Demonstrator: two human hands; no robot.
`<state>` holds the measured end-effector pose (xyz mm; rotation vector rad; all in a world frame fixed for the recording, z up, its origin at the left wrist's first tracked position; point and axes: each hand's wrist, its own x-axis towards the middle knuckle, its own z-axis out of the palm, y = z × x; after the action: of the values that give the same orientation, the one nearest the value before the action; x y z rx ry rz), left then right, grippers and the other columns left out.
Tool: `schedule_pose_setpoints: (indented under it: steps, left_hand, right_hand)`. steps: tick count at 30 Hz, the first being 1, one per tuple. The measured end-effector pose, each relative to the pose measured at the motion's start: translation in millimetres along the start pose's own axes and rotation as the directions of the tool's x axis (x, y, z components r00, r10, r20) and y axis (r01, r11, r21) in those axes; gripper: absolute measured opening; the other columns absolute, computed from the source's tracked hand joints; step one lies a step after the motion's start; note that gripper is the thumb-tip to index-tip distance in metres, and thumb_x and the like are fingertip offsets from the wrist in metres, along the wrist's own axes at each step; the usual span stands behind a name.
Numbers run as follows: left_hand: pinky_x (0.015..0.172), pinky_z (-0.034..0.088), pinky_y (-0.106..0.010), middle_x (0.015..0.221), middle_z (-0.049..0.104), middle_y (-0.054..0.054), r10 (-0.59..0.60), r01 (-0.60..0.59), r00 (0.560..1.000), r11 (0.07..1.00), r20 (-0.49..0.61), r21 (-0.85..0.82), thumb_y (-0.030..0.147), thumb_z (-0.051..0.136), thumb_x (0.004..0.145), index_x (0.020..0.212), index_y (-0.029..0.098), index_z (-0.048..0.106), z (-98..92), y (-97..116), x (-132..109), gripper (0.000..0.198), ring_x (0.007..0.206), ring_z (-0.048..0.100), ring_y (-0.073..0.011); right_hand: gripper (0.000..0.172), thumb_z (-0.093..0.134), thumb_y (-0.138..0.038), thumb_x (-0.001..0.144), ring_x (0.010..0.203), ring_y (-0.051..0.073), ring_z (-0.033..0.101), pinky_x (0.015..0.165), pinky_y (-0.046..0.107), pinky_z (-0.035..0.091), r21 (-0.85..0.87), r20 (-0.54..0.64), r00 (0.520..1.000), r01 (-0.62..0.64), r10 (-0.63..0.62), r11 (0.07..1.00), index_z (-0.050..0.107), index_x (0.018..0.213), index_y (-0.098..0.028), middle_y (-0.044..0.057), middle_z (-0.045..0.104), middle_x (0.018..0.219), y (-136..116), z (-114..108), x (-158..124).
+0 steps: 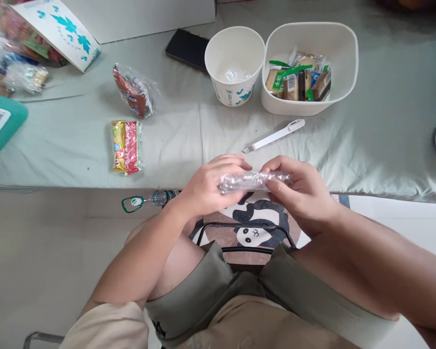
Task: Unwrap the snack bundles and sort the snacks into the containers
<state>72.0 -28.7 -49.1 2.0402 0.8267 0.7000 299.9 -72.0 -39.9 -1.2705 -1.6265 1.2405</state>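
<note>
Both my hands hold a small clear plastic wrapper (pixel 249 181) between them, just in front of the table's near edge. My left hand (pixel 212 184) pinches its left end and my right hand (pixel 298 189) grips its right end, fingers closed. What is inside the crinkled wrapper I cannot make out. Behind the hands a white utility knife (pixel 274 136) lies on the pale green cloth (pixel 366 135). Further back stand a white paper cup (pixel 234 65) with a bit of clear plastic in it and a white tub (pixel 343 63) holding several wrapped snacks (pixel 300 77).
A yellow-and-red snack pack (pixel 126 146) and a red snack bag (pixel 135 91) lie on the left. A black phone (pixel 187 48) lies behind the cup. A printed white box (pixel 60 30), more bags and a teal lid (pixel 2 121) are far left. A water bottle (pixel 150 198) lies on the floor.
</note>
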Motion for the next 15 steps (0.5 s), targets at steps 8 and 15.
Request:
schedule_pose_setpoints:
  steps: [8, 15]
  left_hand:
    - [0.054, 0.055, -0.023, 0.076, 0.075, -0.002, -0.467, 0.390, 0.882, 0.797, -0.062, -0.461, 0.033, 0.065, 0.090, 0.085, 0.019, 0.061, 4.7, -8.2, 8.8, 0.015, 0.061, 0.069, -0.0126]
    - [0.046, 0.054, -0.022, 0.071, 0.071, 0.001, -0.556, 0.487, 0.828, 0.645, 0.076, -0.589, 0.023, 0.074, 0.080, 0.092, 0.020, 0.060, -4.5, -12.7, 7.1, 0.019, 0.053, 0.068, -0.0127]
  right_hand:
    - [0.038, 0.071, -0.043, 0.089, 0.082, 0.020, 0.069, 0.064, 0.034, 0.058, 0.319, -0.011, 0.969, -0.231, 0.248, 0.919, 0.050, 0.116, -0.027, 0.002, 0.069, 0.093, -0.1, 17.1, 4.7]
    - [0.011, 0.064, -0.034, 0.093, 0.079, 0.020, 0.068, 0.064, 0.033, 0.057, 0.311, -0.039, 0.956, -0.265, 0.291, 0.913, 0.061, 0.100, -0.026, 0.001, 0.068, 0.082, -3.3, 20.7, 21.2]
